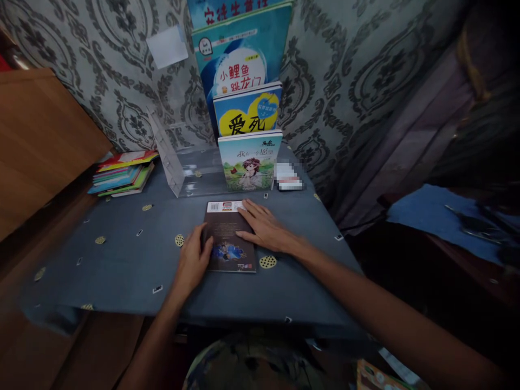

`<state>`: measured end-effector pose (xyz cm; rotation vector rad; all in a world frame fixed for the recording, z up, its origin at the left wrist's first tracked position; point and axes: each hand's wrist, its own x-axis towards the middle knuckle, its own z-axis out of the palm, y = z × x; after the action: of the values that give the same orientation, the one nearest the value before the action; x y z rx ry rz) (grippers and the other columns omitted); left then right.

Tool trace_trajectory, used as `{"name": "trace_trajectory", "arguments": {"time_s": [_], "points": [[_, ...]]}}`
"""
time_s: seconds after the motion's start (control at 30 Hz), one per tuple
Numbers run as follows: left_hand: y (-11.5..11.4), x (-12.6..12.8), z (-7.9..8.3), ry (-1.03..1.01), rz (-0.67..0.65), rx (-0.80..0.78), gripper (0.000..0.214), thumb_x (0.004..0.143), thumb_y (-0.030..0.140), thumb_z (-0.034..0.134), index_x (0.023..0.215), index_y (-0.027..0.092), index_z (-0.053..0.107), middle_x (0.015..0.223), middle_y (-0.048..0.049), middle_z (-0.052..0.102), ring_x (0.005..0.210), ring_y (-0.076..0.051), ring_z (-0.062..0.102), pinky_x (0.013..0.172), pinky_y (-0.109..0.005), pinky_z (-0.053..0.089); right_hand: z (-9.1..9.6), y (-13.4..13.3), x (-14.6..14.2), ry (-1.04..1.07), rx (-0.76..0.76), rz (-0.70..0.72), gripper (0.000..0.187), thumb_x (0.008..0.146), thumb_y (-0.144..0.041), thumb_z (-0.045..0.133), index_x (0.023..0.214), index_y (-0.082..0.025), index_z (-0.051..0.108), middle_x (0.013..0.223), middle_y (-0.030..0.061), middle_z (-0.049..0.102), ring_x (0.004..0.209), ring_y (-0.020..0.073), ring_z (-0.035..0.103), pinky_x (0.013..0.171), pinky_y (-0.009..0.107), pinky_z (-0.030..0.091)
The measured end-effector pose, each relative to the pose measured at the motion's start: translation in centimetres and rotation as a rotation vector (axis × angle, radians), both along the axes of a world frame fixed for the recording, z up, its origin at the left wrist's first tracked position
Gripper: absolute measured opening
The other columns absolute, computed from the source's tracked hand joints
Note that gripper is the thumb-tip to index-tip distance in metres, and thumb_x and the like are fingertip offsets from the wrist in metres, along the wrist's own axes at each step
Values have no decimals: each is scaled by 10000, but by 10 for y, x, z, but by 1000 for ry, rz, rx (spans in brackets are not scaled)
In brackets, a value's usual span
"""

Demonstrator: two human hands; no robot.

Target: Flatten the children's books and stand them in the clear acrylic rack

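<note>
Both forearms bare, reaching forward, hands low and close together but apart. Left forearm (160, 325) rises from bottom edge, slanting slightly inward; left hand (194, 257) turned inward, left thumb (207, 249) parted from fingers, which are dim, so their grip is hard to judge. Right forearm (365, 295) comes in long from lower right; right wrist (298, 244) nearly straight. Right hand (264, 226) farther forward, palm down, fingers extended close together, right thumb (246, 236) spread away, pointing left.
</note>
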<state>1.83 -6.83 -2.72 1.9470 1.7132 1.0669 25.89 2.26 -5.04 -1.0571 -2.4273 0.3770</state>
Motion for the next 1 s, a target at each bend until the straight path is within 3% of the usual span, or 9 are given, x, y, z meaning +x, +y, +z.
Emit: {"name": "trace_trajectory", "arguments": {"time_s": [0.17, 0.3, 0.43, 0.63, 0.83, 0.9, 1.0], "points": [[11, -6, 5, -621, 92, -168, 472, 832, 410, 667, 1237, 179, 592, 1262, -121, 685, 1158, -256, 666, 989, -412, 544, -1, -2, -1, 8, 21, -15, 675, 962, -582, 530, 1516, -210, 427, 1616, 162, 369, 1515, 372, 276, 1205, 588, 308], [19, -4, 5, -887, 126, -440, 593, 733, 325, 773, 1264, 174, 558, 1095, -105, 736, 909, -234, 742, 795, -378, 622, 0, -3, -2, -24, 19, -31, 689, 969, -580, 518, 1505, -153, 439, 1621, 201, 341, 1517, 379, 267, 1208, 580, 302], [24, 1, 13, -911, -24, -624, 550, 708, 289, 804, 1196, 183, 574, 1024, -96, 758, 837, -237, 746, 742, -385, 637, 0, -7, -5, -16, 24, -73, 674, 957, -554, 560, 1497, -166, 452, 1623, 191, 344, 1522, 367, 259, 1210, 558, 314], [24, 4, 19, -801, -84, -433, 648, 650, 328, 834, 1219, 193, 555, 1072, -60, 748, 947, -227, 717, 846, -342, 581, 1, -19, -4, -9, -26, -129, 782, 974, -574, 498, 1586, -143, 271, 1644, 215, 282, 1522, 358, 264, 1212, 572, 282], [21, 5, 14, -796, -131, -359, 686, 686, 384, 817, 1281, 208, 523, 1085, -55, 743, 939, -216, 707, 856, -331, 555, 0, -22, -6, 265, -116, -196, 1024, 869, -494, 682, 1620, -188, 57, 1623, 228, 316, 1493, 373, 323, 1175, 597, 333], [21, 4, 12, -810, -131, -358, 689, 702, 393, 815, 1293, 214, 512, 1073, -53, 743, 933, -216, 709, 855, -334, 555, 2, -22, -9, 399, -190, -212, 1071, 820, -447, 739, 1618, -198, 67, 1600, 226, 357, 1450, 376, 394, 1144, 588, 380], [24, 1, 10, -815, -122, -316, 702, 705, 394, 821, 1307, 217, 505, 1117, -62, 734, 974, -224, 707, 885, -345, 552, 8, -22, -13, 604, -403, -231, 1022, 782, -354, 767, 1591, -171, 170, 1398, 206, 584, 1212, 335, 621, 969, 509, 541]]}}
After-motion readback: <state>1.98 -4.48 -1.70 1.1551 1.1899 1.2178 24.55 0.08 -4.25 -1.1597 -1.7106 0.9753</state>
